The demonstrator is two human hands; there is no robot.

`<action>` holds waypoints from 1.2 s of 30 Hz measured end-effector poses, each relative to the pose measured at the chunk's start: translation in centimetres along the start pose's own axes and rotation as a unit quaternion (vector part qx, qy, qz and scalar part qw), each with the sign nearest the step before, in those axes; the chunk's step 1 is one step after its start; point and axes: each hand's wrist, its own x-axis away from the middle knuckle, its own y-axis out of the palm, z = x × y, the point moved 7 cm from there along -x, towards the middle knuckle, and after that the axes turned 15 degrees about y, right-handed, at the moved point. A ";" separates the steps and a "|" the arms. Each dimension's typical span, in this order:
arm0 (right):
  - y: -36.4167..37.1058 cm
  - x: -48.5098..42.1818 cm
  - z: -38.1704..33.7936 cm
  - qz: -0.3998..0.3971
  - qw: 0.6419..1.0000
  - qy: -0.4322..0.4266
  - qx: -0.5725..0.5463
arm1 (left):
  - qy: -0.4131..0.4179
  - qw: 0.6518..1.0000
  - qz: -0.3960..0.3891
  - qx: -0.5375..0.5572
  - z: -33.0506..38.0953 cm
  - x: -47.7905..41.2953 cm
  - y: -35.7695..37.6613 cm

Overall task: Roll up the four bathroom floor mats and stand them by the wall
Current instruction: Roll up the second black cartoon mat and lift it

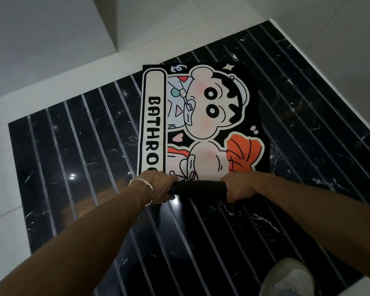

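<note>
A black bath mat [203,116] with a cartoon child and the word BATHROOM lies flat on the dark striped floor. Its near edge is curled into a short black roll [198,187]. My left hand [158,184], a bracelet on its wrist, grips the roll's left end. My right hand [236,189] grips the right end. Both sets of fingers curl round the rolled edge. Only this one mat is in view.
The mat sits on a sunken panel of black marble strips [77,150] with pale grooves. Light tiled floor [19,86] surrounds it, with white walls [150,20] behind. A grey shoe [288,278] stands at the lower right.
</note>
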 end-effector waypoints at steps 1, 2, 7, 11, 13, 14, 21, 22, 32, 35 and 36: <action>0.0 0.0 0.0 -0.002 1.000 -0.004 -0.002 | 0.012 1.000 0.018 -0.017 0.3 0.1 -0.2; 0.0 0.1 0.0 -0.007 1.000 -0.006 -0.003 | 0.025 0.998 0.039 -0.031 0.8 0.0 -0.4; -0.3 0.4 -0.3 0.008 0.999 -0.008 0.051 | 0.018 0.997 0.053 -0.061 3.5 -1.6 0.3; -0.7 1.0 -1.1 0.167 0.982 -0.038 0.081 | -0.003 0.999 0.032 -0.042 3.0 -2.2 0.0; -0.4 1.3 -1.5 0.246 0.965 -0.041 0.086 | -0.007 0.999 0.026 -0.036 2.9 -2.3 -0.1; -0.2 1.2 -1.7 0.262 0.961 -0.035 0.085 | -0.009 0.999 0.025 -0.033 2.9 -2.2 -0.1; 0.5 -0.2 -2.3 0.173 0.984 -0.013 0.037 | -0.005 0.996 0.064 -0.065 4.7 -2.5 0.2; 0.5 -0.2 -2.4 0.178 0.983 -0.015 0.036 | -0.010 0.996 0.062 -0.065 4.9 -2.7 0.3; 0.6 0.1 -3.1 0.167 0.984 -0.039 0.051 | -0.016 0.999 -0.021 -0.030 5.0 -3.2 -0.7; 1.0 0.2 -3.2 0.140 0.986 -0.055 0.068 | -0.004 0.998 -0.063 0.022 5.5 -3.2 0.3; 1.2 0.5 -3.3 0.164 0.982 -0.064 0.062 | -0.002 0.997 -0.069 0.031 5.7 -3.2 0.5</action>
